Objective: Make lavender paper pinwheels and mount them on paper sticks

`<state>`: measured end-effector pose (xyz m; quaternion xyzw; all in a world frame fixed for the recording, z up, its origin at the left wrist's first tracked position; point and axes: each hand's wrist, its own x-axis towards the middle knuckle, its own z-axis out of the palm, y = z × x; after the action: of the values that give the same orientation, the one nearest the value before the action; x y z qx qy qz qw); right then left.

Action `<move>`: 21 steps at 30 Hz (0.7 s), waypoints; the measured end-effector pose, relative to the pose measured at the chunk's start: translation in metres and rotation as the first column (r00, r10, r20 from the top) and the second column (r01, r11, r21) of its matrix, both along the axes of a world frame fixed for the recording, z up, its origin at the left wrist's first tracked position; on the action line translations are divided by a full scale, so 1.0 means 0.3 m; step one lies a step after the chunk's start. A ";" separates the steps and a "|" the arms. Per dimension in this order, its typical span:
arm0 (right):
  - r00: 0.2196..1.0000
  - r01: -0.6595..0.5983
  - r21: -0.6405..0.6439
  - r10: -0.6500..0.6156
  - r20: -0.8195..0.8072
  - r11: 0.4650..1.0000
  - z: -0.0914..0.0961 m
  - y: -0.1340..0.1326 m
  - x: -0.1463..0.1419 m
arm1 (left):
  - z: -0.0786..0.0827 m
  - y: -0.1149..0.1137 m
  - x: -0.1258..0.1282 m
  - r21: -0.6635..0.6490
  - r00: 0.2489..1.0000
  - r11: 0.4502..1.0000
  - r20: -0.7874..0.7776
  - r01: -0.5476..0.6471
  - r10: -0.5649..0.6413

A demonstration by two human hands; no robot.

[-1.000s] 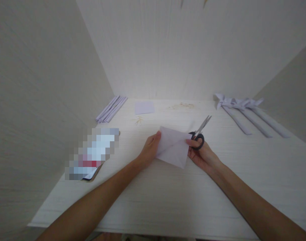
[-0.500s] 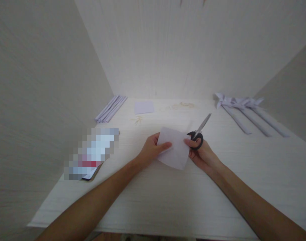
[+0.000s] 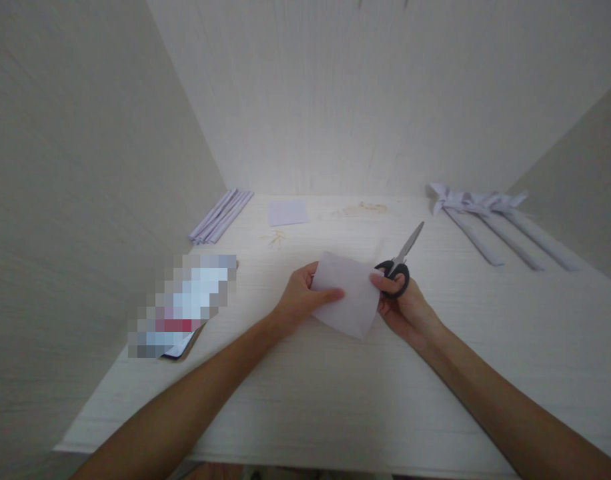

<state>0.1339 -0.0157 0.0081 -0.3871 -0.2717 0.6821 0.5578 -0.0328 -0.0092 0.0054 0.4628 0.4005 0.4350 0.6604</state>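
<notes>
- Both hands are up over the middle of the white bench (image 3: 335, 400), sharing one small sheet of white paper (image 3: 353, 297) held just above the surface.
- Left hand (image 3: 298, 300) pinches the paper's left edge, thumb lying across the front face and the other fingers tucked behind it.
- Right hand (image 3: 403, 307) has the paper's right edge nipped at the thumb tip, and the same hand is curled shut around a pair of scissors (image 3: 400, 260) with black handles.
- Scissor blades look closed and point up and away to the right, clear of the paper.
- Far left at the back there's a bundle of rolled paper sticks (image 3: 221, 215) lying side by side near the wall.
- A flat little paper square (image 3: 287, 213) sits just right of those, well apart from the hands.
- Back right: three more paper sticks with folded bow-like tops (image 3: 478, 207), laid out in a fan.
- A blurred-out object (image 3: 185, 303) lies on the bench to the left of the left hand.
</notes>
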 end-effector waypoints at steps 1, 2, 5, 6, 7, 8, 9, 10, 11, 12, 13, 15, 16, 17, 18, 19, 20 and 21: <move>1.000 0.023 0.009 -0.023 -0.001 1.000 0.000 0.001 0.001 | 0.002 0.000 0.000 -0.014 1.000 1.000 0.023 -0.013 0.013; 0.999 0.051 0.018 -0.051 -0.002 0.999 0.001 0.003 0.003 | 0.003 0.001 -0.001 -0.036 0.998 0.999 0.052 -0.030 0.032; 0.988 0.157 0.032 -0.157 -0.017 0.987 0.009 0.010 0.009 | 0.005 0.007 -0.004 -0.117 0.980 0.991 0.179 -0.061 0.081; 0.980 0.196 0.028 -0.195 -0.033 0.980 0.014 0.013 0.011 | 0.006 0.008 -0.005 -0.144 0.970 0.988 0.228 -0.050 0.082; 0.971 0.234 0.023 -0.233 -0.052 0.972 0.018 0.015 0.012 | 0.007 0.008 -0.005 -0.171 0.958 0.985 0.276 -0.032 0.079; 0.962 0.266 0.015 -0.265 -0.070 0.964 0.021 0.016 0.012 | 0.009 0.007 -0.005 -0.197 0.946 0.980 0.317 -0.006 0.069; 0.954 0.289 0.010 -0.287 -0.082 0.957 0.023 0.018 0.011 | 0.010 0.005 -0.002 -0.224 0.936 0.974 0.348 0.021 0.060; 0.951 0.299 0.008 -0.298 -0.086 0.954 0.024 0.018 0.010 | 0.011 0.001 0.002 -0.248 0.929 0.968 0.367 0.040 0.055; 0.950 0.302 0.007 -0.301 -0.086 0.953 0.024 0.018 0.008 | 0.012 -0.004 0.009 -0.267 0.925 0.962 0.377 0.054 0.052; 0.950 0.301 0.009 -0.300 -0.084 0.953 0.022 0.018 0.005 | 0.013 -0.010 0.017 -0.277 0.924 0.959 0.379 0.063 0.049; 0.951 0.300 0.013 -0.298 -0.083 0.954 0.019 0.019 0.002 | 0.012 -0.016 0.027 -0.280 0.927 0.958 0.371 0.066 0.045; 0.950 0.306 0.031 -0.304 -0.068 0.951 0.013 0.019 -0.004 | 0.010 -0.026 0.046 -0.269 0.940 0.961 0.339 0.063 0.033; 0.948 0.318 0.047 -0.316 -0.048 0.947 0.011 0.020 -0.005 | 0.010 -0.029 0.054 -0.261 0.949 0.963 0.314 0.060 0.026; 0.942 0.334 0.070 -0.334 -0.016 0.940 0.012 0.020 -0.005 | 0.011 -0.029 0.061 -0.251 0.957 0.966 0.288 0.057 0.019; 0.933 0.355 0.100 -0.359 0.026 0.929 0.015 0.020 -0.004 | 0.015 -0.026 0.064 -0.240 0.965 0.970 0.261 0.048 0.017; 0.919 0.376 0.135 -0.388 0.074 0.917 0.021 0.019 0.000 | 0.023 -0.020 0.065 -0.226 0.971 0.974 0.237 0.035 0.020; 0.904 0.385 0.173 -0.408 0.125 0.906 0.031 0.017 0.006 | 0.036 -0.010 0.064 -0.209 0.976 0.978 0.216 0.016 0.030; 0.890 0.384 0.214 -0.422 0.174 0.898 0.044 0.013 0.012 | 0.052 0.003 0.062 -0.194 0.980 0.981 0.194 -0.013 0.051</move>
<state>0.1376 -0.0119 0.0212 -0.4571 -0.3024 0.4784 0.6861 -0.0143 -0.0083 0.0210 0.3447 0.3801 0.4489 0.7316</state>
